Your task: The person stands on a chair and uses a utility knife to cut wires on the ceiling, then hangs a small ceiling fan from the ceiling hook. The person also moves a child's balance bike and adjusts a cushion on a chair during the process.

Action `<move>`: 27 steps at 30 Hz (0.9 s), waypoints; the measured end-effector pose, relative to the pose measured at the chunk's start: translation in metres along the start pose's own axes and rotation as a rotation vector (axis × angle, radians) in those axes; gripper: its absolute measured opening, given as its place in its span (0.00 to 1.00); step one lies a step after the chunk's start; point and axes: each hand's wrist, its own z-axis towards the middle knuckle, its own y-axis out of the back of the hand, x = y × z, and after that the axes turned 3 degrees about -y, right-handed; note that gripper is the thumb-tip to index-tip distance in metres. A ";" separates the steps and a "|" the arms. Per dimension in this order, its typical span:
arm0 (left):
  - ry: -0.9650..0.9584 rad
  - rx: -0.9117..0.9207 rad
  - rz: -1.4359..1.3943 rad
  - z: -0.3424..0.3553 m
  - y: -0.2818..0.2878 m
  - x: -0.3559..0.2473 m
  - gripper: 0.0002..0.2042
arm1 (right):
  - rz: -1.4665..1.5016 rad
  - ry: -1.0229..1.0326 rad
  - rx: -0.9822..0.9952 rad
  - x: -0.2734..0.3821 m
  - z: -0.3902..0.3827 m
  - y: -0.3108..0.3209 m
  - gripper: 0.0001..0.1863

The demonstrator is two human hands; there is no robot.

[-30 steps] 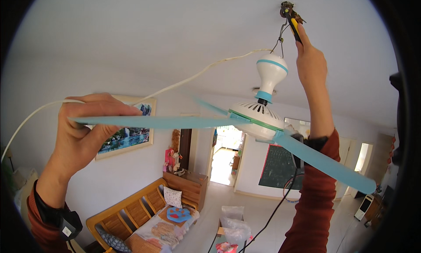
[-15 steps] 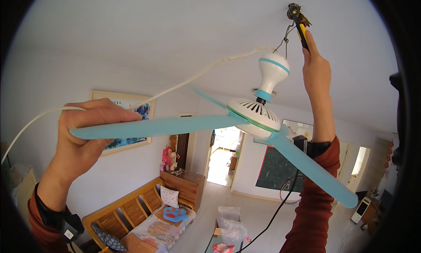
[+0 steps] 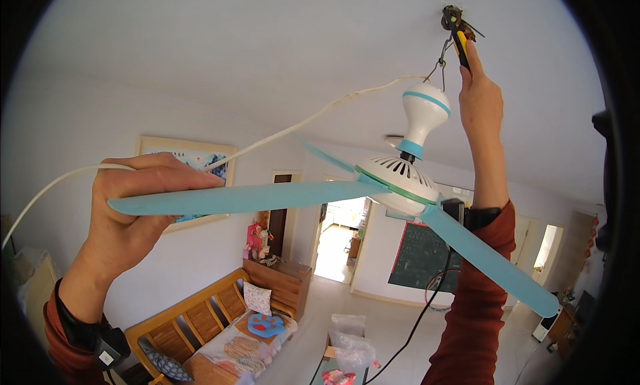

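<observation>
A white ceiling fan (image 3: 423,112) with pale blue blades hangs from a bent wire hook (image 3: 442,64), below a rusty ceiling fixture (image 3: 445,18). My left hand (image 3: 130,228) is closed around one blade (image 3: 267,194) near its tip, with the white cord (image 3: 300,125) caught between the fingers. My right hand (image 3: 481,108) reaches up, wrapped round black-and-yellow pliers (image 3: 461,45), whose head is at the fixture. A second blade (image 3: 493,262) slants down in front of my right forearm; a third points away to the back left, partly hidden.
Below are a wooden sofa (image 3: 167,318) with cushions, a wooden cabinet (image 3: 290,285), a low table with plastic bags (image 3: 350,338), and a black cable (image 3: 420,318). Around are a framed picture (image 3: 143,145), a chalkboard (image 3: 420,258), doorways and a small white appliance (image 3: 543,325).
The pliers and my right hand have shifted slightly right and down. The fan and my left hand have dropped a little, with the near blade's tip now lower.
</observation>
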 end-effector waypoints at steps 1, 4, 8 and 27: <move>0.000 0.000 0.009 -0.001 -0.001 0.000 0.12 | 0.013 0.075 -0.040 -0.001 0.000 -0.001 0.23; -0.024 -0.010 0.010 -0.002 -0.002 0.001 0.11 | -0.008 -0.085 0.037 -0.002 0.000 -0.004 0.22; -0.020 -0.017 0.008 -0.003 -0.003 0.001 0.11 | 0.062 0.019 -0.020 -0.001 0.000 -0.006 0.23; -0.032 0.017 0.047 -0.003 0.004 -0.001 0.08 | -0.003 0.012 -0.035 -0.001 0.006 -0.011 0.24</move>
